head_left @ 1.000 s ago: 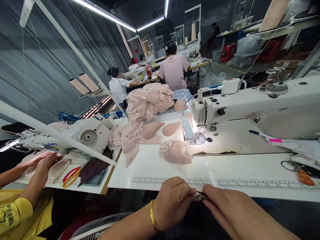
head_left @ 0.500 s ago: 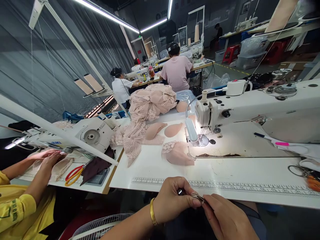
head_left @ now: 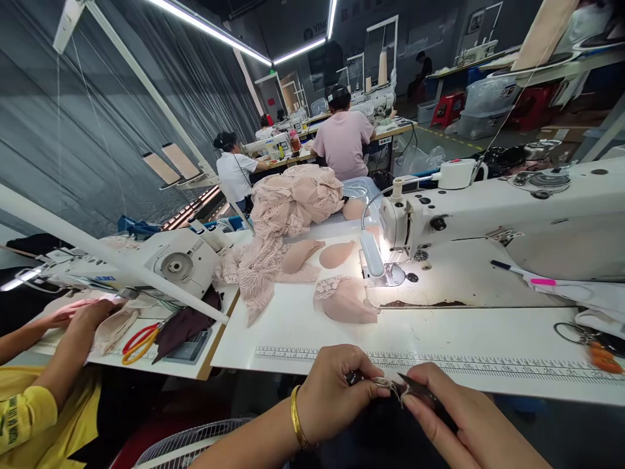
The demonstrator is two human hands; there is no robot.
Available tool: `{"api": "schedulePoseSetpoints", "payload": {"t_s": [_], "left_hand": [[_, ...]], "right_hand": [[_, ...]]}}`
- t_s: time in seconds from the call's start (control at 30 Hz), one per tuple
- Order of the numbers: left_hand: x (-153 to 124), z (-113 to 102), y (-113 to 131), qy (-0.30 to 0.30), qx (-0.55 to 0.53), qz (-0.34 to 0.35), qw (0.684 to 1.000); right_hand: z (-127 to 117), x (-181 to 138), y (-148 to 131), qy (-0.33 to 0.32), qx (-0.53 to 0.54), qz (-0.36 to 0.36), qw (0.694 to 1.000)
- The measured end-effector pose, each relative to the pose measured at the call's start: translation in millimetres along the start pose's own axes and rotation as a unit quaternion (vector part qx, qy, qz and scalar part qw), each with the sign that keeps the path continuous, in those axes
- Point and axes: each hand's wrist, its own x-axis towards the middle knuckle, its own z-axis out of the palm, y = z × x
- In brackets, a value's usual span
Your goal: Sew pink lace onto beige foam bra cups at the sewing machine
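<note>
My left hand (head_left: 334, 394), with a gold bangle at the wrist, is closed in a pinch at the front edge of the sewing table. It grips a small dark metal part (head_left: 353, 377), mostly hidden by the fingers, with a tangle of pale thread (head_left: 392, 385) sticking out at the fingertips. Just to the right, my right hand (head_left: 463, 410) is closed around a dark pointed metal tool (head_left: 430, 396). The tool's tip points at the thread; its full shape is hidden. Beyond my hands lies a beige bra cup with lace (head_left: 346, 301) on the white table (head_left: 293, 326).
A sewing machine (head_left: 478, 202) with a lit lamp stands at right. Two more cups (head_left: 336, 254) and heaped lace fabric (head_left: 297, 195) lie behind. A pen (head_left: 508, 268) and keys (head_left: 603, 355) are at right. A co-worker's hands (head_left: 88, 316) work at the left machine, near scissors (head_left: 141, 342).
My right hand has moved right, away from the left fingertips, and the dark pointed tool and loose thread now show between the hands. My left hand stays nearly in place.
</note>
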Motion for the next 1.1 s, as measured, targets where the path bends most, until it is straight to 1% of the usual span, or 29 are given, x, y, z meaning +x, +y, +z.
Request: {"api": "schedulePoseSetpoints", "payload": {"t_s": [0.1,0.17,0.33,0.4,0.47,0.57,0.63,0.73,0.8,0.9,1.0,1.03,1.1], "left_hand": [[1,0,0,0.000,0.045,0.055,0.997],[0,0,-1,0.001,0.086,0.106,0.991],[-2,0,2,0.017,0.189,0.241,0.952],[-3,1,3,0.021,0.228,0.274,0.934],[-4,2,2,0.028,0.251,0.280,0.926],[-5,6,-3,0.042,0.228,0.253,0.939],[-6,8,-7,0.048,0.191,0.209,0.958],[-7,8,-10,0.046,0.121,0.094,0.987],[-6,6,-8,0.034,0.053,0.008,0.998],[-4,5,-2,0.010,-0.071,-0.087,0.994],[-3,8,0,-0.026,-0.179,-0.152,0.972],[-3,9,-1,-0.039,-0.195,-0.166,0.966],[-5,13,-4,-0.056,-0.193,-0.177,0.963]], "right_hand": [[-4,0,-4,-0.032,-0.040,-0.027,0.998],[-5,0,-3,-0.044,-0.066,-0.038,0.996],[-8,7,4,-0.054,-0.098,-0.091,0.990],[-9,9,3,-0.050,-0.108,-0.093,0.989],[-9,10,2,-0.048,-0.116,-0.085,0.988],[-1,5,4,-0.048,-0.128,-0.070,0.988],[10,0,9,-0.034,-0.142,-0.068,0.987],[31,-9,21,0.024,-0.166,-0.086,0.982],[45,-14,27,0.074,-0.180,-0.115,0.974],[59,-18,31,0.131,-0.181,-0.137,0.965],[60,-17,31,0.154,-0.148,-0.148,0.966],[58,-15,31,0.161,-0.132,-0.146,0.967],[47,-12,29,0.171,-0.090,-0.102,0.976]]}}
